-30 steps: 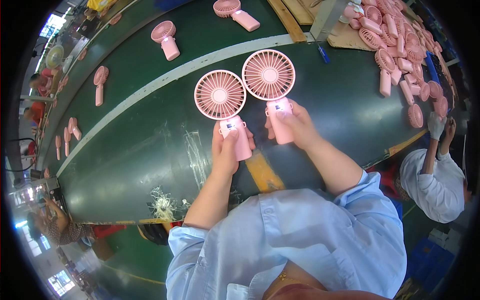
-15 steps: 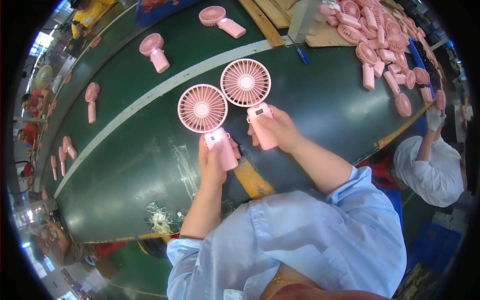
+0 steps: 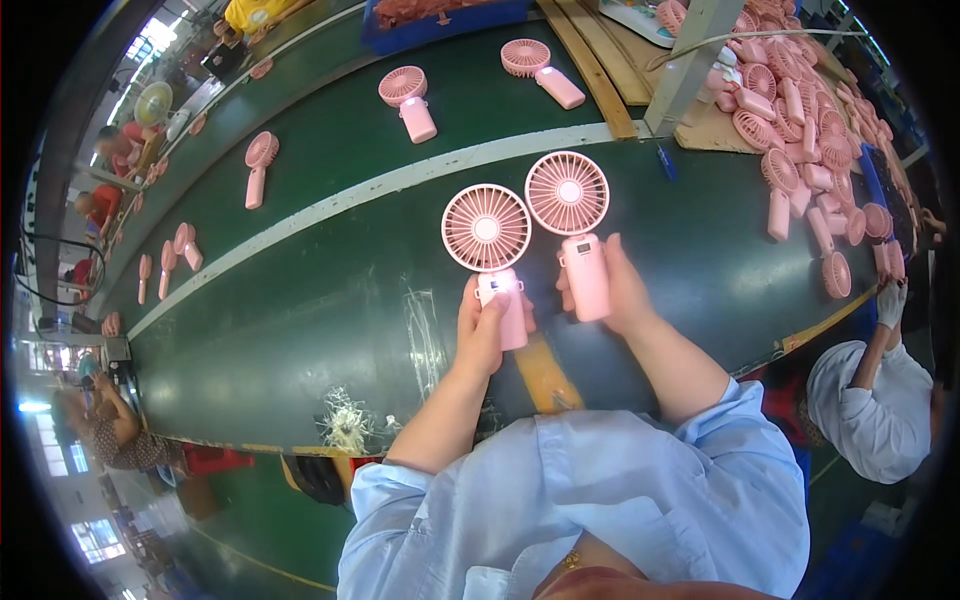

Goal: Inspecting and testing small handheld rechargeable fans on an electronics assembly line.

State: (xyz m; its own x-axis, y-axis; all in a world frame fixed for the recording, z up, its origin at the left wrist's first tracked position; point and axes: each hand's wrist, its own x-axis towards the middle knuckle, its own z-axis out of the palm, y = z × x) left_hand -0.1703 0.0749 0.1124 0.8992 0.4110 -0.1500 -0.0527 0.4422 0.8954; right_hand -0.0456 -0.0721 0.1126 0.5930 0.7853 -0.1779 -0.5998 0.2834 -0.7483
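Two pink handheld fans are held side by side over the dark green table [image 3: 300, 330], their round grilles toward me and nearly touching. My left hand [image 3: 482, 330] is closed round the handle of the left fan [image 3: 486, 228], thumb across its front near a small bright window. Round the handle of the right fan [image 3: 567, 193] my right hand [image 3: 622, 290] is closed, its thumb raised off the front along the side. A small dark window shows at the top of that handle. The fingers behind both handles are partly hidden.
A large heap of pink fans [image 3: 800, 130] covers the far right. Several more lie beyond a pale strip [image 3: 330, 218], among them one fan [image 3: 405, 100]. A blue bin [image 3: 440, 25] and wooden boards [image 3: 590, 60] are at the back. White shreds [image 3: 347, 420] lie near the front edge. A gloved co-worker [image 3: 870, 400] sits right.
My view has shifted, so the scene sits farther right and lower. My right thumb has lifted from the front of its fan's handle. Both fans are still held.
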